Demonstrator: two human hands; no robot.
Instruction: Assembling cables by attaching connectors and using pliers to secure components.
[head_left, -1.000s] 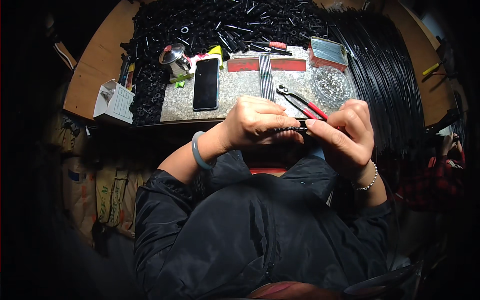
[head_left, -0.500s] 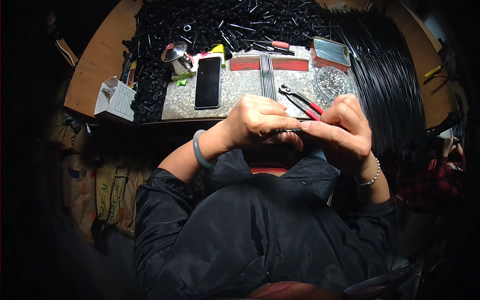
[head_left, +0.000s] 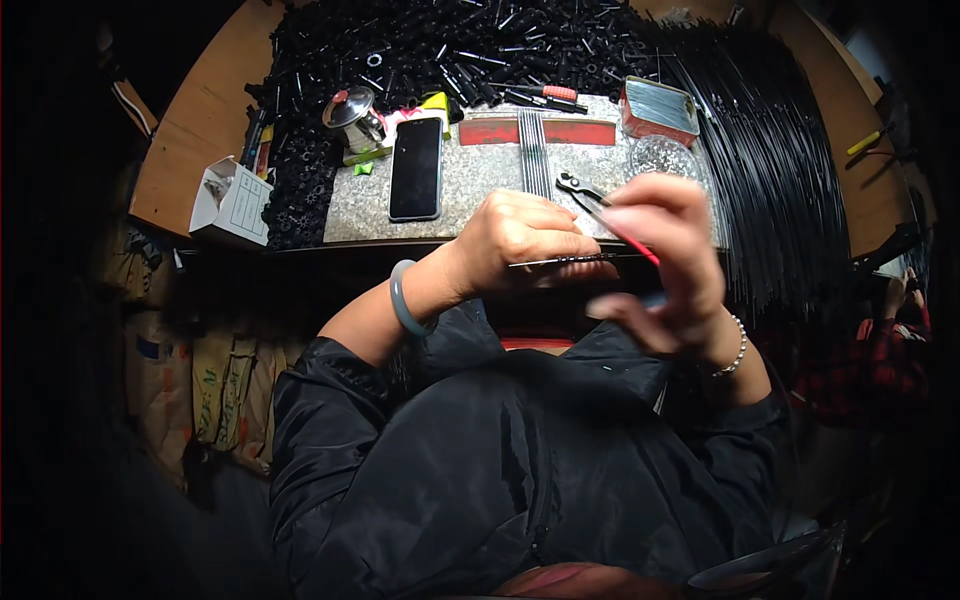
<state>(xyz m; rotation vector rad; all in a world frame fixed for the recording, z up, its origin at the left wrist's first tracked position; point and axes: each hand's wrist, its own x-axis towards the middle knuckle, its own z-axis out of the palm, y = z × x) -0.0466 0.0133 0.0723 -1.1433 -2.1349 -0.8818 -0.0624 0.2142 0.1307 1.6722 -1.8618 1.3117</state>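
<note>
Head view shows the left hand (head_left: 520, 240) pinching a thin dark rod (head_left: 575, 260) level, while the blurred right hand (head_left: 665, 265), fingers loosely spread, holds nothing discernible; a steady pinch likely helps.

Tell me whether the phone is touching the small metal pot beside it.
Apart. The head view shows the black phone lying flat on the speckled slab, with a strip of bare slab and a green scrap between it and the metal pot.
</note>
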